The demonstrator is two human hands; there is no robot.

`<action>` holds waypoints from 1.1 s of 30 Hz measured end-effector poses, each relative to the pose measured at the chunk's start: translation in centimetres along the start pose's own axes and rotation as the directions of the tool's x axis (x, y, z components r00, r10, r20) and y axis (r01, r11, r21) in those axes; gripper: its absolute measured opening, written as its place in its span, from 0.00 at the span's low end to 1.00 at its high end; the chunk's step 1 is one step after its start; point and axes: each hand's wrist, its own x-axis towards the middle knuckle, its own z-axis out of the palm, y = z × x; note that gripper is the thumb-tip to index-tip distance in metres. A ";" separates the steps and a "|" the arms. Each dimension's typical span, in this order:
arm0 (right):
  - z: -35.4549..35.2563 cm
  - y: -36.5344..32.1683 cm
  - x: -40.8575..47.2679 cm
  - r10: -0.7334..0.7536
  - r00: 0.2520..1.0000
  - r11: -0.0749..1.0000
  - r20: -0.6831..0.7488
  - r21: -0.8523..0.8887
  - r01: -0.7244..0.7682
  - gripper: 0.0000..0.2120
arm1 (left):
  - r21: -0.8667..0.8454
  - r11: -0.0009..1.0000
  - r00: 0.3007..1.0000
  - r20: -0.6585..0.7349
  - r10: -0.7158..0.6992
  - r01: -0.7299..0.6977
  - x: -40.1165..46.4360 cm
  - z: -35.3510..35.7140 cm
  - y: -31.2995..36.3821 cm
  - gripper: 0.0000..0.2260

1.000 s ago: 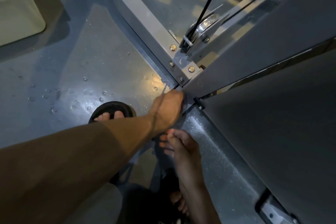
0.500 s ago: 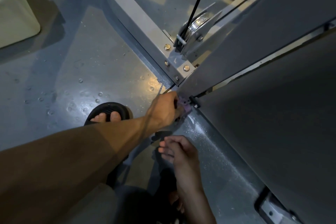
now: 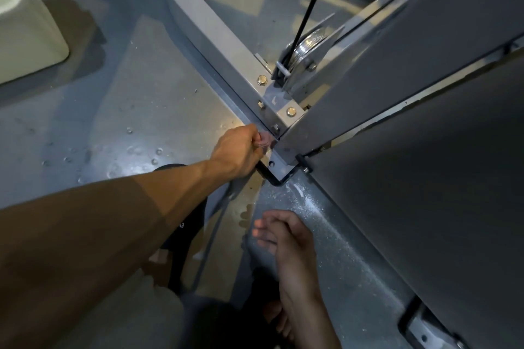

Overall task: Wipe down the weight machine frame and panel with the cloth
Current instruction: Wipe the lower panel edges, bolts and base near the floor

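Pinkish cloth (image 3: 265, 142) sits bunched in your left hand (image 3: 236, 150), the grip clenched around it and pressed against the frame (image 3: 224, 45) corner where the bolts (image 3: 291, 111) sit. At five o'clock from it, your right hand (image 3: 286, 235) hovers loosely curled, grasping nothing. Your left arm reaches out straight and low. Judging by this, you're on the base joint; the big panel (image 3: 425, 193) at three o'clock likely remains.
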 end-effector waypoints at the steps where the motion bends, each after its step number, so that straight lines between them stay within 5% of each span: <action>1: 0.0 0.0 -0.1 -0.009 1.000 1.000 -0.002 0.003 0.009 0.06 | -0.058 0.998 0.999 0.044 -0.002 0.005 0.1 0.3 0.1 0.07; 8: -0.2 0.3 -0.4 -0.032 0.999 0.999 -0.021 0.003 0.032 0.06 | -0.147 0.946 0.957 0.056 -0.284 0.290 -1.2 1.5 1.6 0.15; 15: 0.4 0.4 -0.9 -0.017 1.000 1.000 -0.014 -0.002 0.017 0.06 | -0.435 0.783 0.881 0.056 -0.470 0.445 -0.9 3.2 4.5 0.07; 26: 0.1 0.4 -0.8 -0.045 0.995 0.995 -0.094 0.080 0.053 0.06 | -0.348 0.937 0.985 -0.150 -0.088 0.030 -3.9 0.8 5.2 0.05; 33: 0.0 0.1 -0.9 -0.106 0.988 0.988 -0.108 0.101 0.117 0.05 | -0.614 0.727 0.932 0.041 -0.359 0.307 -1.8 1.1 4.4 0.11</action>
